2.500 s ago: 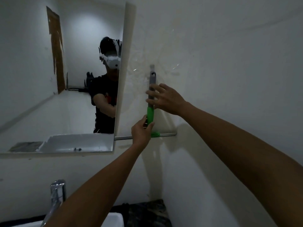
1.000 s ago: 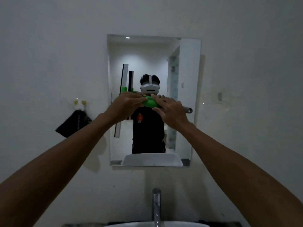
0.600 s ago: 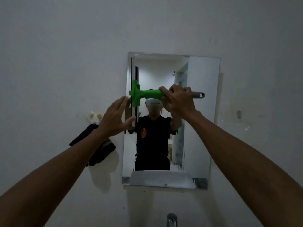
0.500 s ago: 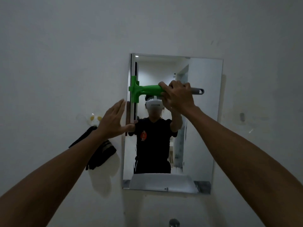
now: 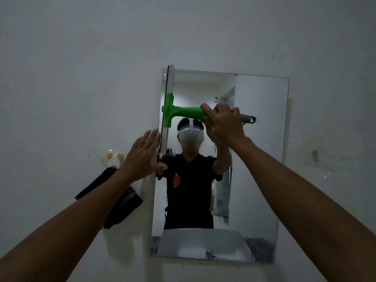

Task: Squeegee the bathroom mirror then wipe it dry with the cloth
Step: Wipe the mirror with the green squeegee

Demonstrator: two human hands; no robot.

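Observation:
A rectangular mirror (image 5: 258,159) hangs on the white wall ahead of me. A green squeegee (image 5: 183,111) with a grey handle end lies against the glass, its blade upright along the mirror's left edge, near the top. My right hand (image 5: 225,123) is closed around its handle. My left hand (image 5: 142,153) is flat and open, fingers together, pressed on the wall at the mirror's left edge, just below the blade. A dark cloth (image 5: 120,202) hangs from a hook on the wall to the left of the mirror, partly hidden by my left forearm.
A small white wall hook (image 5: 113,159) with yellow knobs holds the cloth. The mirror reflects a person in a black shirt and a white basin. A small grey fitting (image 5: 315,155) sits on the wall right of the mirror.
The squeegee came off the right wall into both hands, then turned blade-upright onto the mirror's left edge. My left hand let go and flattened beside the mirror. The view shifted slightly upward.

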